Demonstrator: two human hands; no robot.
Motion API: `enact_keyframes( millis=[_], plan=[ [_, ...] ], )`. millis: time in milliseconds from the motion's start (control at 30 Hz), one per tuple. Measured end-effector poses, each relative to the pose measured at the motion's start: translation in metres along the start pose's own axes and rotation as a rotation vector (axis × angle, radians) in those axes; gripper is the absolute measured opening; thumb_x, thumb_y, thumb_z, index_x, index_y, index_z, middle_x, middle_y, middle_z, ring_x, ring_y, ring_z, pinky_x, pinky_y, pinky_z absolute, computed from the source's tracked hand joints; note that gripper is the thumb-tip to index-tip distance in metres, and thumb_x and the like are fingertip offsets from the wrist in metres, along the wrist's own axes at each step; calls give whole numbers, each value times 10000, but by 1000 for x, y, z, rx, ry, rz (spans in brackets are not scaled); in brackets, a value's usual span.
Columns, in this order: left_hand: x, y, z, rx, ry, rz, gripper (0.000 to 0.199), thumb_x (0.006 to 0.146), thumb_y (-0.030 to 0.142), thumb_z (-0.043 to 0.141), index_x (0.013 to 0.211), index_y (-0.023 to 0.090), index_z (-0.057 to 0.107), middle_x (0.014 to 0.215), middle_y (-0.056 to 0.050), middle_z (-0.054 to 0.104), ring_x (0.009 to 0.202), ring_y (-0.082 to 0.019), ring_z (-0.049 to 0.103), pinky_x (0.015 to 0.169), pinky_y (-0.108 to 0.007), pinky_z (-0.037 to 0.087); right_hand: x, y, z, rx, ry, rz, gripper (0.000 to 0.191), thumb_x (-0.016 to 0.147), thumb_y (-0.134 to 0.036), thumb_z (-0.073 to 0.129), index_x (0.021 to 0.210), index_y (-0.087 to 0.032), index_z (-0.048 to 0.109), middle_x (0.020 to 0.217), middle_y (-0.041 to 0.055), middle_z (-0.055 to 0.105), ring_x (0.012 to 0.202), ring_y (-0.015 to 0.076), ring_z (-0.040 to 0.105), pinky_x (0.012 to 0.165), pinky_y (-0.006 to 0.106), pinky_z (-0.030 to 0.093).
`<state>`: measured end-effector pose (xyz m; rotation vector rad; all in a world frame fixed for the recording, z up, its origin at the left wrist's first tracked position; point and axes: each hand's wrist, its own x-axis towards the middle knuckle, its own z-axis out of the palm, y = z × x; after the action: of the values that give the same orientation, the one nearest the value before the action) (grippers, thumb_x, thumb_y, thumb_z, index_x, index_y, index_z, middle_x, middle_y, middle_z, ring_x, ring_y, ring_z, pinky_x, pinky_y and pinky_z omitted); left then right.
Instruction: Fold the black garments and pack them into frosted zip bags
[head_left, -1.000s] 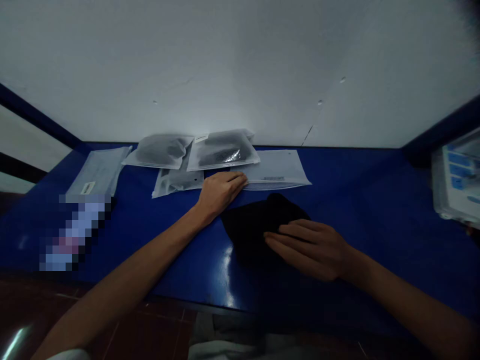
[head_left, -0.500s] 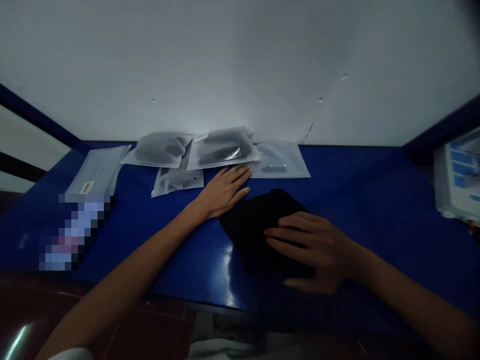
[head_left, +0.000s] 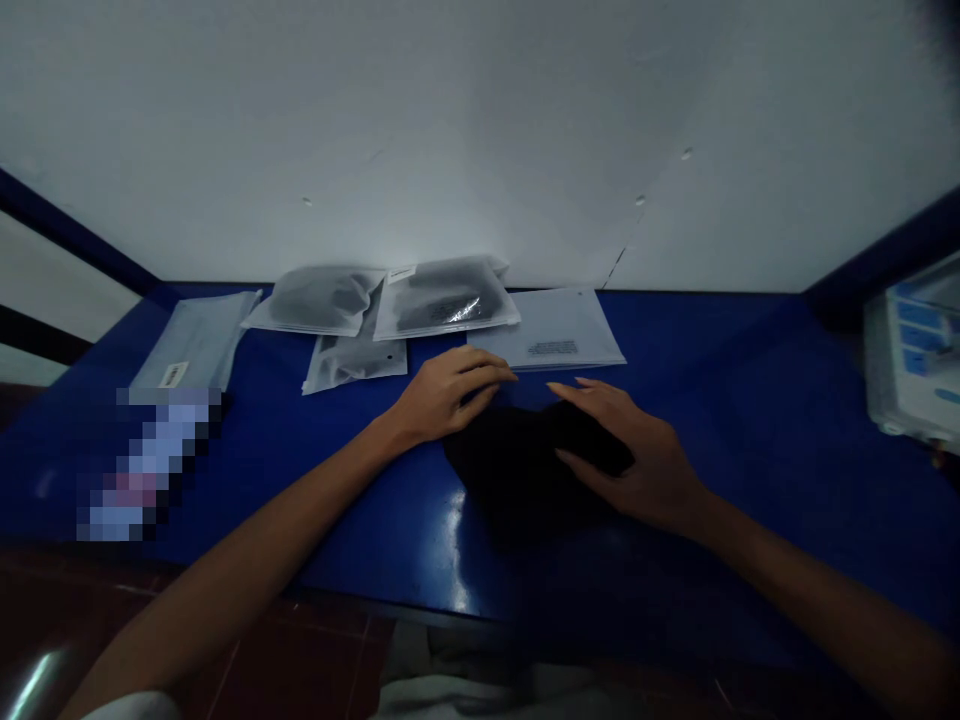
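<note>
Neither hand is clenched on anything. The right hand [head_left: 630, 455] lies open, its palm and spread fingers pressed down on a crumpled black cloth [head_left: 517, 480], which sits on the table between the hands. The left hand [head_left: 450, 395] rests loosely curled against the cloth's upper left edge, its fingertips just touching a flat, pale printed packet [head_left: 551, 340]. Beyond the left hand lie a flat frosted bag [head_left: 356, 362] and two frosted bags with dark contents [head_left: 319, 300] [head_left: 446, 298], against the wall. Further left are a labelled flat packet [head_left: 195, 342] and a pixelated, unreadable object [head_left: 150, 465]. All of this sits on a glossy blue tabletop [head_left: 750, 460], which shines below the cloth. A white box with blue panels [head_left: 915, 350] stands far right. Behind runs a cracked white wall [head_left: 480, 130], and dark red floor tiles [head_left: 300, 650] show below the table's front edge.
</note>
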<state>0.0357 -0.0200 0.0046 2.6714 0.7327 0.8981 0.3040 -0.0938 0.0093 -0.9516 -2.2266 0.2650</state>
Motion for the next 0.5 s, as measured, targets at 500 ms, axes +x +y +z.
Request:
enact_keyframes(
  millis=[500],
  plan=[
    [4, 12, -8, -385, -373, -127, 454, 1062, 477, 503, 1460, 268, 562, 1387, -84, 630, 1282, -265, 586, 1090, -418, 446, -1, -13, -15, -156, 156, -493, 163, 901, -68, 642, 925, -227, 666, 1027, 47, 784, 988, 180, 727, 887, 351, 598]
  ],
)
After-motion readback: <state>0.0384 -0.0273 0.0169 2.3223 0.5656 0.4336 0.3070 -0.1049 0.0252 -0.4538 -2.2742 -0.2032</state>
